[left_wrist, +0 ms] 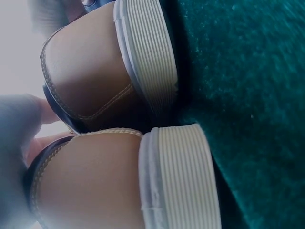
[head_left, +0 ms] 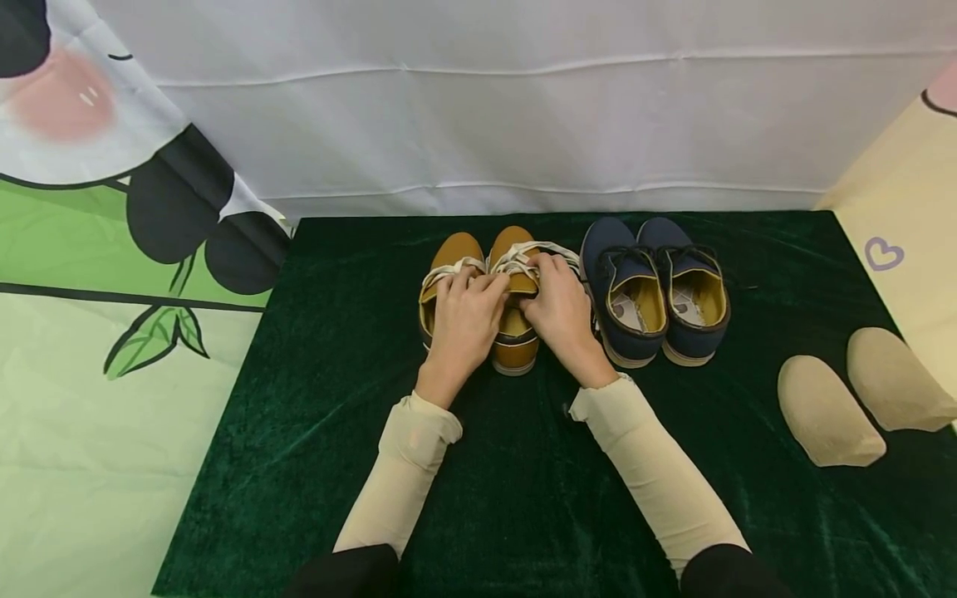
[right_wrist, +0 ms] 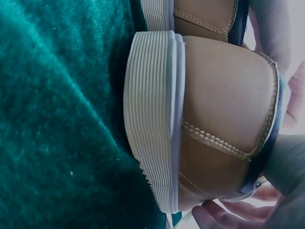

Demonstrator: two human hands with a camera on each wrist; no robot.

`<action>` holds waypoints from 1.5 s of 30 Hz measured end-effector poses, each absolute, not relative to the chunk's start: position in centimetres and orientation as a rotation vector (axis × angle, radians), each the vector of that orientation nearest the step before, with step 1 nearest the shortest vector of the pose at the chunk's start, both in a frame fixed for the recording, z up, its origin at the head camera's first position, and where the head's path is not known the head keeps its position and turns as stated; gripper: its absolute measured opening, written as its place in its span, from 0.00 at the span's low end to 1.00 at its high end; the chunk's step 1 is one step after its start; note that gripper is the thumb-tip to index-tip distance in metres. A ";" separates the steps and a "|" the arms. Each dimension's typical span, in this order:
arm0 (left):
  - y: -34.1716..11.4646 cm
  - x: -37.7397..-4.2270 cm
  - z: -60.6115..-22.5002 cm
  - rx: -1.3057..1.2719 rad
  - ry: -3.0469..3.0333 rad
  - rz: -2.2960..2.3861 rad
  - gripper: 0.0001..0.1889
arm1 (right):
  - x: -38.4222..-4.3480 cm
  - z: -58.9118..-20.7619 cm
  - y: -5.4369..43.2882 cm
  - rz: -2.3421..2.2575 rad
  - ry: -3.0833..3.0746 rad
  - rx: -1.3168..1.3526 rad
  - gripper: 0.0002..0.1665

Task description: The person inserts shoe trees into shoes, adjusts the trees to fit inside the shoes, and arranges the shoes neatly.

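Note:
A pair of tan lace-up shoes stands side by side on the green cloth, toes pointing away. My left hand reaches over the left tan shoe, its fingertips at the tongue of the right tan shoe. On that shoe's other side, my right hand grips the opening's edge, thumb at the inside and fingers by the loose white laces. Both tan heels show in the left wrist view. In the right wrist view, the right shoe's heel hides part of the fingers.
Close by on the right stand two navy shoes with dark laces. Farther right lie two beige rounded pieces, like slipper toes or shoe inserts. Green velvet cloth covers the surface, with a white fabric wall behind it.

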State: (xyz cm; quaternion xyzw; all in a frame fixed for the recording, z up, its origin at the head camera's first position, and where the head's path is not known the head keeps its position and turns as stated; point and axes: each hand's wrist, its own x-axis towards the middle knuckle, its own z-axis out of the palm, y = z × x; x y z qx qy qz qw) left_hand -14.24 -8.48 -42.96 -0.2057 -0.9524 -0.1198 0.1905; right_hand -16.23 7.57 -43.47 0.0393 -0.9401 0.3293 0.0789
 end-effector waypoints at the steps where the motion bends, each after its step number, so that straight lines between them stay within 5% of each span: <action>1: -8.5 -14.2 -42.9 -0.577 -2.677 -0.338 0.07 | -16.2 -43.5 7.6 0.993 -2.812 0.117 0.32; 45: -7.8 -13.7 -42.2 -0.451 -2.755 -0.486 0.13 | -13.3 -41.9 10.4 1.246 -2.691 0.207 0.33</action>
